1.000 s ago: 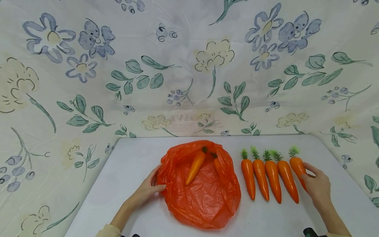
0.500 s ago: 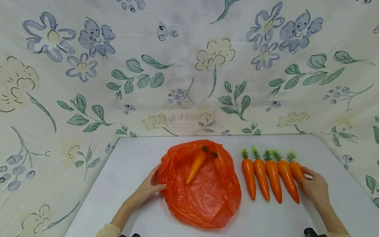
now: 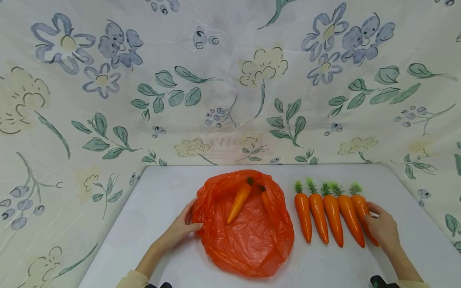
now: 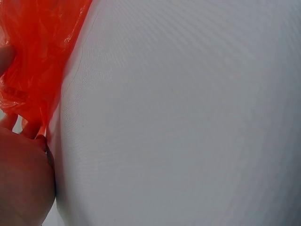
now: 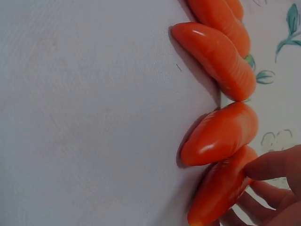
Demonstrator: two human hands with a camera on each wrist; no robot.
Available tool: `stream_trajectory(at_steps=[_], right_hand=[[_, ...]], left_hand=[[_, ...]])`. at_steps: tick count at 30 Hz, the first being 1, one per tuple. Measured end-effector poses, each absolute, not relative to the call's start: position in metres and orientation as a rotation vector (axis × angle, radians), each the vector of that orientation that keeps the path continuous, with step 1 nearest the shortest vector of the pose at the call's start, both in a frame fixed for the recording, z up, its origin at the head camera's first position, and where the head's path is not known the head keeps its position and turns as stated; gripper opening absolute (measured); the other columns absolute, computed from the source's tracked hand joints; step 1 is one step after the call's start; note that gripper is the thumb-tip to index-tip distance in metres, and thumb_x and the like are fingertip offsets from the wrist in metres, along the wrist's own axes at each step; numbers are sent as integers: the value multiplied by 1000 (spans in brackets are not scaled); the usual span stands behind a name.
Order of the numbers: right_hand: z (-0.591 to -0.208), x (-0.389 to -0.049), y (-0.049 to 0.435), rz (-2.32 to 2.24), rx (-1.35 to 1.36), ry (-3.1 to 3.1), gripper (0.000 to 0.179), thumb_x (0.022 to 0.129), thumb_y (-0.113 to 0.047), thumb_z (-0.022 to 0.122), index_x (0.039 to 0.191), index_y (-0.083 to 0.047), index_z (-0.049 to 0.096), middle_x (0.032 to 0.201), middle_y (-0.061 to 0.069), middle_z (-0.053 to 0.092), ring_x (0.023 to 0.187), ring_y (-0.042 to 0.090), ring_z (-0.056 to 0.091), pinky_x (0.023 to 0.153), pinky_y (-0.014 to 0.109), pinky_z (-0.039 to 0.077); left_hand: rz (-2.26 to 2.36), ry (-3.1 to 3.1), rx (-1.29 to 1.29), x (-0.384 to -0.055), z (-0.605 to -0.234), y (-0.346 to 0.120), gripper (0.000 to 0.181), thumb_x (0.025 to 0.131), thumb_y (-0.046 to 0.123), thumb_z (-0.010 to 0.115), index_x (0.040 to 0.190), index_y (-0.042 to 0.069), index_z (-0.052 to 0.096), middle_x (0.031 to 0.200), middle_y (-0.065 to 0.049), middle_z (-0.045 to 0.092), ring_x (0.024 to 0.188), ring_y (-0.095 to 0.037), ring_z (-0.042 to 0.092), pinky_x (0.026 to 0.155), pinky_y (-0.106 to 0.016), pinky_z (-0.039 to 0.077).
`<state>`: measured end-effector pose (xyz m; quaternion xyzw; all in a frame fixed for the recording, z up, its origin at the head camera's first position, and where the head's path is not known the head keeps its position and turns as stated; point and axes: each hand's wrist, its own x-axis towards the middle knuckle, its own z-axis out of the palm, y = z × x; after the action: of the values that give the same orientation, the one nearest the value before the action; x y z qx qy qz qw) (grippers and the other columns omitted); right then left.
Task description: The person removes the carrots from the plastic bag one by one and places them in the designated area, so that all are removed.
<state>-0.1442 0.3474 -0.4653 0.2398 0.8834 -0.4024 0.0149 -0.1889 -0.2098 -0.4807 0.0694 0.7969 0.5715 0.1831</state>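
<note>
An orange-red plastic bag (image 3: 248,248) lies with its mouth spread wide. One artificial carrot (image 3: 239,203) rests inside, and a second carrot (image 3: 265,199) shows partly behind a fold. My left hand (image 3: 176,232) holds the bag's left edge, thumb on the near side; in the left wrist view the fingertips (image 4: 30,128) go under the plastic. At the right end of a carrot row, my right hand (image 3: 384,229) holds the outermost carrot (image 3: 361,208) between thumb and fingers. That carrot (image 5: 223,188) lies against its neighbour (image 5: 221,134) in the right wrist view.
Several more carrots (image 3: 303,216) with green tufts lie side by side, tips toward me, just right of the bag. The white table (image 3: 144,200) ends at a floral cloth (image 3: 223,80) behind. Dark objects (image 3: 378,281) peek in at the bottom edge.
My right hand has shifted the outermost carrot left, closing the gap to the row, and its tip now shows below the hand. The left hand and bag stay put.
</note>
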Motion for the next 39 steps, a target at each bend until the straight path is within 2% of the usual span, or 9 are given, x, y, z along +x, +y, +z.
stream_trajectory(at_steps=[7,30,39], right_hand=[[-466,-143,351,-1230,697,2763,60,98,-11,39,151,9,21,145,38,30,125,54,39,102,61,43],[-456,-141,347,-1192,704,2842,57,96,-7,44,148,9,29,143,38,33,122,53,41,97,60,47],[-450,-142,343,-1194,658,2885,56,98,-10,45,148,8,31,143,37,35,122,53,42,96,61,48]], left_hand=[[1609,2248,206,-189,-480,-209,87,87,29,69,157,24,18,165,-7,15,152,-32,9,118,-63,12],[1610,2244,178,-189,-479,-209,87,87,29,70,157,23,19,165,-8,15,152,-32,8,118,-63,11],[1603,2249,176,-189,-477,-209,87,87,28,70,157,23,19,165,-8,15,152,-32,8,118,-63,11]])
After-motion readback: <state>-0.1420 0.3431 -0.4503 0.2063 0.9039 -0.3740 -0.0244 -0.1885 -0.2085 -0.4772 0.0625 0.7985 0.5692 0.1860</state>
